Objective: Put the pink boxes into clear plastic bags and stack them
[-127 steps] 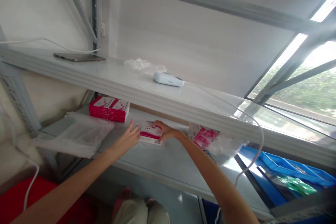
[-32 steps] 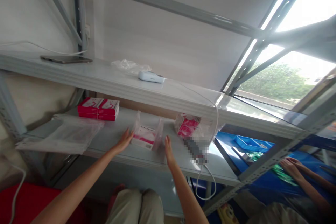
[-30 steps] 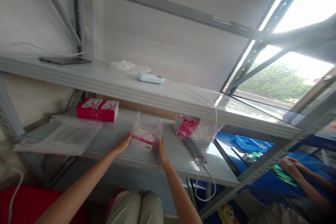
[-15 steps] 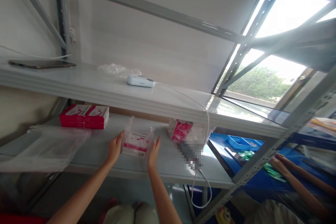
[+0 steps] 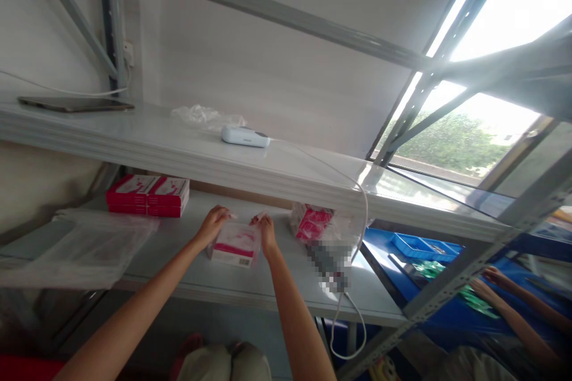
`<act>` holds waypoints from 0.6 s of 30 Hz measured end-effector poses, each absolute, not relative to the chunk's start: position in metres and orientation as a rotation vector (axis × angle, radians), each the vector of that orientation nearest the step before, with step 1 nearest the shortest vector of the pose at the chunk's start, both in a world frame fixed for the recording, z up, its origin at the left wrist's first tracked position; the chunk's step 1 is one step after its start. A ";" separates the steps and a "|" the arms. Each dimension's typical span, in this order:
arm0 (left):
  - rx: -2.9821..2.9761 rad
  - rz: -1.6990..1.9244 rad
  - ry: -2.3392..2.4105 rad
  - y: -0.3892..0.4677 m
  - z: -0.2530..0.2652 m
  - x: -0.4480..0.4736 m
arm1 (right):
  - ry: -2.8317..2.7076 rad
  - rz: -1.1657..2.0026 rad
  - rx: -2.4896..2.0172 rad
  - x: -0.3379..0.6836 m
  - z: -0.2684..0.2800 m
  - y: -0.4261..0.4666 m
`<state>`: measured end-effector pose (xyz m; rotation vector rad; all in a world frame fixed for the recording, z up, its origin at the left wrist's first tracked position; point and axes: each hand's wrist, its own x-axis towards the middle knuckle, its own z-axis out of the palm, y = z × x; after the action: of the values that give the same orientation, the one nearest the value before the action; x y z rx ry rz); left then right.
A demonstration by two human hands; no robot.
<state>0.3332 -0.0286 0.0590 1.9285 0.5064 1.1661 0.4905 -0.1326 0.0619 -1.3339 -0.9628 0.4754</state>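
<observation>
The middle of the frame is being crossed by an upper shelf (image 5: 147, 134), and a lower shelf (image 5: 286, 277) is being partly covered by it from above. At the lower left of the frame, flat clear bags (image 5: 96, 244) are being carried by the lower shelf, their near side overhanging its front edge. Just behind them, a tied bundle of red-and-white boxes (image 5: 147, 195) is resting. Right of centre, a pink item in crumpled film (image 5: 314, 224) is lying on the same shelf.

Below the centre of the frame, a single box (image 5: 234, 243) with a pink band is being supported flat by the lower shelf, inside a clear bag (image 5: 232, 227). The bag's loose end is being held above the box by the left hand (image 5: 214, 224) and the right hand (image 5: 267, 232), one at each side. Each grip is being kept narrow, the fingertips appearing closed on film; finer finger detail is being lost to blur.

By judgement, the loose end is being arranged around the box. For the next move, matched tension at both sides is being called for, with the box being left flat.
</observation>
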 end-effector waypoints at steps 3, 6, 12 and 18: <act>1.836 1.172 0.500 -0.036 0.065 0.331 | -0.788 0.687 -1.139 0.486 0.066 -0.128; 1.716 1.015 0.472 -0.048 0.071 0.338 | -0.746 0.773 -1.117 0.480 0.069 -0.119; 1.793 0.894 0.547 -0.072 0.083 0.365 | -0.709 0.866 -1.106 0.474 0.065 -0.117; 1.993 0.830 0.313 -0.082 0.093 0.375 | -1.034 1.002 -1.072 0.486 0.072 -0.154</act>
<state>0.3747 -0.0816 0.0933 1.9927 0.3127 0.8299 0.4856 -0.1540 0.0725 -1.0721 -1.0338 1.0015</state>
